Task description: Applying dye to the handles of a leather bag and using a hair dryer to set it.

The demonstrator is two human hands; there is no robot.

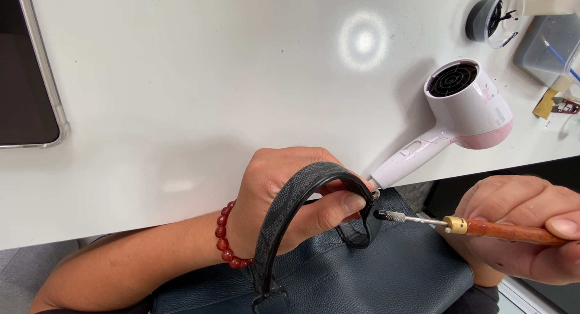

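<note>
My left hand, with a red bead bracelet on the wrist, grips the arched dark patterned handle of a dark blue leather bag that lies at the table's front edge. The thumb presses on the handle near its right end. My right hand holds a wooden-handled edge tool with a brass collar and a thin metal shaft. Its small knurled tip touches the black edge of the handle beside my left thumb.
A white and pink hair dryer lies on the white table just behind the bag. A small cup with black dye, a clear container and small tools sit at the back right. A tablet lies at the far left.
</note>
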